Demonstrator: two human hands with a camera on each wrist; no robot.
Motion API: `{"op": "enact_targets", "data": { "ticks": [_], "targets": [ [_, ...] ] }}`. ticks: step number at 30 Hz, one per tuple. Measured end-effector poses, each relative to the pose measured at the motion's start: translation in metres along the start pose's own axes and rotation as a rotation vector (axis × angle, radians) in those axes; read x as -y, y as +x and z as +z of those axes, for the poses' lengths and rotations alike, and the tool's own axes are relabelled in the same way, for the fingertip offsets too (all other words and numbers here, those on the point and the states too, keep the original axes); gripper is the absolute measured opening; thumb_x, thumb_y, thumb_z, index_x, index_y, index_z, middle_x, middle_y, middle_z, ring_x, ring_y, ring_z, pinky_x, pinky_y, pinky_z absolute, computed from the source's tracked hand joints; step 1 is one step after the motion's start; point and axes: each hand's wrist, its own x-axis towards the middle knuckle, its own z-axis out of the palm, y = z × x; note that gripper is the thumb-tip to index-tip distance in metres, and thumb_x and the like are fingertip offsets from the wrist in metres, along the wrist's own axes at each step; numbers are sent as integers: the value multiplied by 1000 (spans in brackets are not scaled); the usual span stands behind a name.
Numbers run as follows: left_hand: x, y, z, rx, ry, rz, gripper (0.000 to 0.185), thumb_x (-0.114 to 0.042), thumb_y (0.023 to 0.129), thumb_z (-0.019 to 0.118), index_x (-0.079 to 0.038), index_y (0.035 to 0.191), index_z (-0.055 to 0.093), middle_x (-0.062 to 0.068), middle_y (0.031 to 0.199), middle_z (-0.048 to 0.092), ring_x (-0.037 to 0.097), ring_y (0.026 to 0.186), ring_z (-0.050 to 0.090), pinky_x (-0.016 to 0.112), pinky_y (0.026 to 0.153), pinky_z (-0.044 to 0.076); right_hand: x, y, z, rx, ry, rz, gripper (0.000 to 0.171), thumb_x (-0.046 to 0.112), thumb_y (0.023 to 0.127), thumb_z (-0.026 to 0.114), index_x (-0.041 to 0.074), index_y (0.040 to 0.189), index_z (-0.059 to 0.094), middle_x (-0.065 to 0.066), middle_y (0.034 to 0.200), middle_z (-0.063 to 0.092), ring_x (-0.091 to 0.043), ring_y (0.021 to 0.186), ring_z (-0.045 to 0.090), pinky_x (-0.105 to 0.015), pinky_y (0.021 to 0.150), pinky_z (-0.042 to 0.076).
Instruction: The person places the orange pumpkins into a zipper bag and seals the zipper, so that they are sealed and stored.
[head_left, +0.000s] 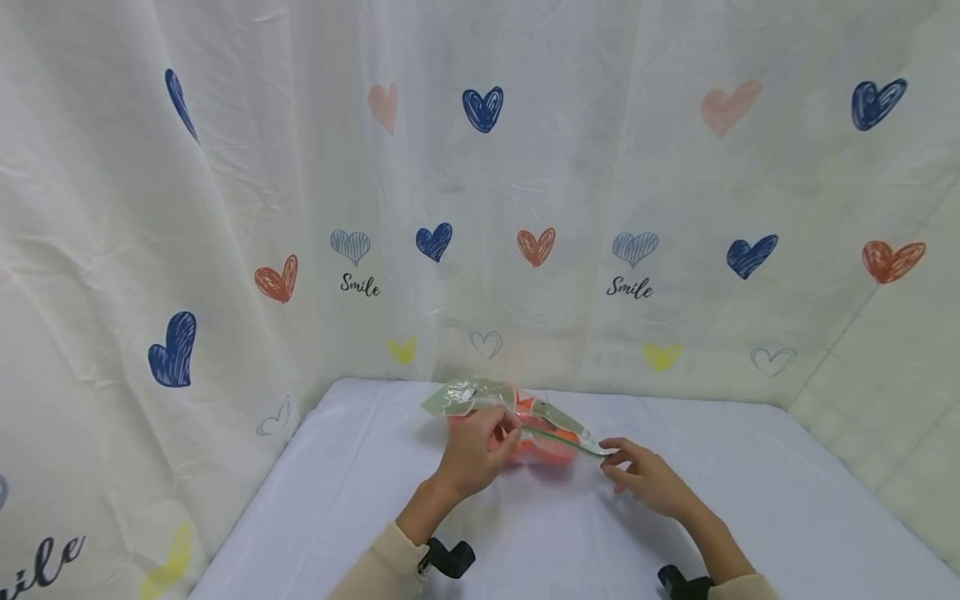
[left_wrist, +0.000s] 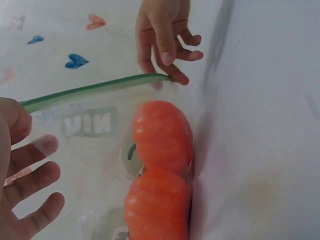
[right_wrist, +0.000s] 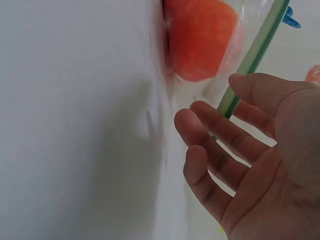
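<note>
A clear zip bag with a green zip strip lies on the white-covered table. Inside it are orange-red, ribbed, rounded things that look like small pumpkins. My left hand pinches the strip toward its left end, thumb over it and the other fingers spread apart. At the right end, my right hand holds the strip between thumb and index finger, its other fingers loosely bent. The strip runs stretched between both hands. Reversed printed lettering shows through the bag in the left wrist view.
The table's white cloth spreads around the bag. Behind it hangs a white curtain printed with hearts and the word Smile, close to the table's back edge. Dark wrist mounts sit at both sleeves.
</note>
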Motion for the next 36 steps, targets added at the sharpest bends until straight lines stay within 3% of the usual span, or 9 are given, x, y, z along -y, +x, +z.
{"op": "enact_targets", "data": {
  "ticks": [6, 11, 15, 22, 31, 36],
  "targets": [
    [-11, -6, 9, 129, -1, 50, 6, -25, 99, 65, -20, 97, 67, -12, 85, 64, 3, 79, 58, 11, 68, 48, 9, -1, 3, 11, 20, 1, 44, 23, 101, 62, 2, 139, 55, -23, 126, 67, -23, 78, 67, -27, 61, 52],
    [-19, -13, 19, 280, -8, 71, 6, -28, 99, 67, -23, 99, 68, -15, 89, 65, 0, 82, 57, 9, 71, 47, 9, -1, 6, 5, 53, 10, 47, 29, 105, 56, 0, 141, 54, -24, 130, 64, -22, 80, 66, -29, 62, 54],
    [-23, -18, 28, 365, 30, 125, 6, -29, 98, 69, -23, 100, 70, -16, 91, 68, -1, 85, 59, 7, 73, 45, 10, 0, 7, 28, 68, -11, 47, 34, 107, 50, 0, 139, 56, -25, 126, 65, -20, 81, 65, -31, 64, 55],
    [-28, -23, 40, 443, 85, 171, 5, -31, 97, 70, -27, 100, 72, -17, 91, 67, -3, 86, 58, 5, 72, 42, 13, -2, 7, 12, 50, -2, 44, 35, 105, 54, 1, 132, 61, -20, 110, 66, -20, 81, 65, -30, 63, 55],
    [-35, -23, 42, 543, 117, 164, 9, -33, 96, 69, -30, 103, 73, -18, 96, 68, -2, 87, 59, 7, 72, 42, 14, -3, 4, -41, 17, 42, 38, 32, 100, 64, 4, 127, 64, -12, 116, 70, -20, 81, 66, -30, 63, 54],
    [-35, -21, 43, 583, 123, 167, 10, -33, 97, 68, -29, 105, 73, -19, 98, 68, -2, 89, 60, 7, 74, 43, 12, -6, 0, -47, 9, 52, 36, 23, 97, 68, 2, 125, 63, -18, 118, 70, -22, 78, 66, -29, 62, 53]
  ]
}}
